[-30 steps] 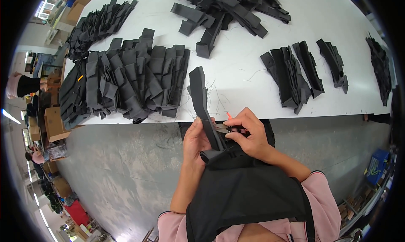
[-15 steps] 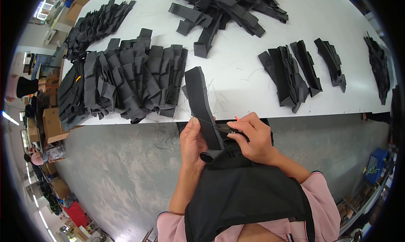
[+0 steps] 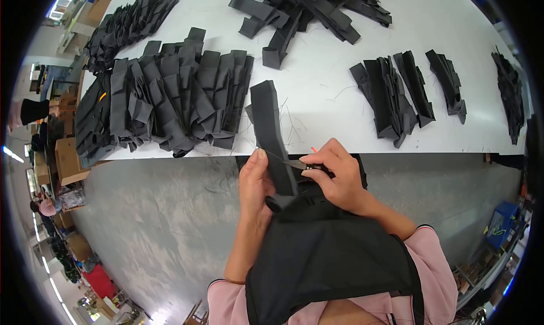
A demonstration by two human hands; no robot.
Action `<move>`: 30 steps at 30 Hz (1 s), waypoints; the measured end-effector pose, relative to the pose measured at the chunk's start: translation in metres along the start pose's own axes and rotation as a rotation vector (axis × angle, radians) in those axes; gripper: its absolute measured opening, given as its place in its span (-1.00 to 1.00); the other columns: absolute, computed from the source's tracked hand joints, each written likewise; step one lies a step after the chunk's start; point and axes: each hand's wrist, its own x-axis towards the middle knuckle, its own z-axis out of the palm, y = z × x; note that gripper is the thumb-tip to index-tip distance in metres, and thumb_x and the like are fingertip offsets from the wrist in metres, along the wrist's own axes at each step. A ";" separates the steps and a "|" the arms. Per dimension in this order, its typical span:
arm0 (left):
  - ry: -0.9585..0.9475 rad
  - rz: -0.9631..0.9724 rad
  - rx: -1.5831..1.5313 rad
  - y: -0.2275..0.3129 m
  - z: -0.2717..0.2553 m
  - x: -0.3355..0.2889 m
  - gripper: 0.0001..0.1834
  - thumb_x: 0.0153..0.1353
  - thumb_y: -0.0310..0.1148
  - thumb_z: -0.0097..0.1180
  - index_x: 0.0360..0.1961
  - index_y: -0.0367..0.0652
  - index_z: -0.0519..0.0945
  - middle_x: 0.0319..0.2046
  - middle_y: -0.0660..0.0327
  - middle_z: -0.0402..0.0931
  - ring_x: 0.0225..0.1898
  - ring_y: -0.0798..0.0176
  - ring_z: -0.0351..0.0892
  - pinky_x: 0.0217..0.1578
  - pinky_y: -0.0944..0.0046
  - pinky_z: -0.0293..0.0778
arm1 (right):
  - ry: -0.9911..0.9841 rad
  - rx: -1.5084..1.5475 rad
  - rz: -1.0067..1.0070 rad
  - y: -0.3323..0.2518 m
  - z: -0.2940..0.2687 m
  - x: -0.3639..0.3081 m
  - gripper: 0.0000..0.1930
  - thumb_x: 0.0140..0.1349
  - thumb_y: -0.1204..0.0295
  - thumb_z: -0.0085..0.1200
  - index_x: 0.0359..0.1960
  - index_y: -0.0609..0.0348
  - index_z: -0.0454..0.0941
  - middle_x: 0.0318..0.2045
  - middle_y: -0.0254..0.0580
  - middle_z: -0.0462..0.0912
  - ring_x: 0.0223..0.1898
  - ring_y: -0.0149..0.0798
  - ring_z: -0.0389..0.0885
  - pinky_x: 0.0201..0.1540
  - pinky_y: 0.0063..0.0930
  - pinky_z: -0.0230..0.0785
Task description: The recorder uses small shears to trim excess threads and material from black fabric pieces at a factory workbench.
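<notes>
My left hand [image 3: 254, 183] grips a long folded strip of black fabric [image 3: 265, 114] near its lower part, thumb on the front. The strip slants up over the table's front edge, and its bottom end curls into a loop. In my right hand [image 3: 344, 180] is a pair of small thread snips [image 3: 310, 167], pinched between thumb and fingers. Their blade tips point left and meet the strip's right edge, just across from my left thumb. A thin loose thread lies across the strip there.
On the white table [image 3: 323, 107] lie loose thread ends. Stacked black strips [image 3: 175, 98] stand at left, with a jumbled pile [image 3: 317, 10] at the back. Smaller bundles [image 3: 388, 101] sit at right. A black apron [image 3: 334, 254] covers my front.
My right hand has moved slightly left and up, bringing the snips' blades to the strip's edge. The left hand still holds the strip, now a little higher in view.
</notes>
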 end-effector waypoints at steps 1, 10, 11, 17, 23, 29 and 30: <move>0.006 0.006 -0.002 -0.002 -0.007 0.003 -0.73 0.33 -0.25 -0.11 -0.22 -0.28 0.47 -0.35 0.16 0.53 -0.34 0.29 0.55 -0.30 0.30 0.51 | -0.025 0.115 0.134 -0.001 0.001 0.001 -0.75 -0.08 0.62 0.21 -0.30 0.18 0.58 -0.48 -0.24 0.41 -0.54 -0.32 0.45 -0.50 -0.52 0.30; -0.404 -0.278 -0.578 -0.018 -0.015 0.014 -0.72 0.24 -0.30 -0.26 -0.54 -0.17 0.40 -0.22 0.10 0.44 -0.08 0.18 0.42 0.01 0.23 0.35 | -0.155 0.345 0.132 0.007 0.025 0.002 -0.71 -0.10 0.65 0.22 -0.26 0.22 0.55 -0.37 -0.27 0.40 -0.37 -0.40 0.42 -0.35 -0.61 0.28; -0.401 -0.275 -0.577 -0.019 -0.017 0.015 -0.72 0.24 -0.30 -0.26 -0.54 -0.17 0.40 -0.22 0.10 0.44 -0.08 0.18 0.42 0.01 0.23 0.35 | -0.167 0.294 0.096 0.007 0.026 0.002 -0.71 -0.10 0.66 0.23 -0.27 0.23 0.54 -0.35 -0.26 0.42 -0.33 -0.37 0.44 -0.31 -0.58 0.31; -0.493 -0.290 -0.583 -0.020 -0.019 0.016 -0.73 0.29 -0.23 -0.25 -0.52 -0.08 0.35 -0.34 0.15 0.43 -0.21 0.25 0.48 -0.15 0.33 0.45 | -0.099 0.263 -0.101 0.004 0.040 0.007 -0.69 -0.22 0.64 0.27 -0.35 0.20 0.56 -0.41 -0.23 0.47 -0.36 -0.15 0.41 -0.30 -0.40 0.31; -0.459 -0.224 -0.521 -0.021 -0.012 0.011 -0.68 0.30 -0.19 -0.25 -0.54 -0.10 0.37 -0.12 0.06 0.47 0.15 0.22 0.29 0.22 0.27 0.16 | -0.122 0.227 -0.079 0.005 0.042 -0.002 -0.68 -0.22 0.71 0.22 -0.32 0.26 0.56 -0.35 -0.19 0.48 -0.23 -0.18 0.47 -0.08 -0.36 0.33; -0.461 -0.193 -0.508 -0.025 -0.009 0.011 -0.65 0.31 -0.17 -0.26 -0.55 -0.10 0.37 -0.09 0.05 0.44 0.15 0.13 0.28 0.24 0.23 0.14 | -0.091 0.136 -0.095 0.000 0.042 -0.004 -0.71 -0.21 0.71 0.23 -0.35 0.25 0.58 -0.38 -0.21 0.47 -0.27 -0.22 0.47 -0.16 -0.43 0.37; -0.462 -0.193 -0.509 -0.025 -0.007 0.011 -0.65 0.31 -0.17 -0.26 -0.55 -0.10 0.37 -0.09 0.05 0.44 0.15 0.13 0.28 0.24 0.23 0.14 | -0.091 0.134 -0.096 0.001 0.042 -0.005 -0.71 -0.21 0.71 0.23 -0.35 0.25 0.58 -0.38 -0.21 0.47 -0.27 -0.22 0.47 -0.16 -0.43 0.37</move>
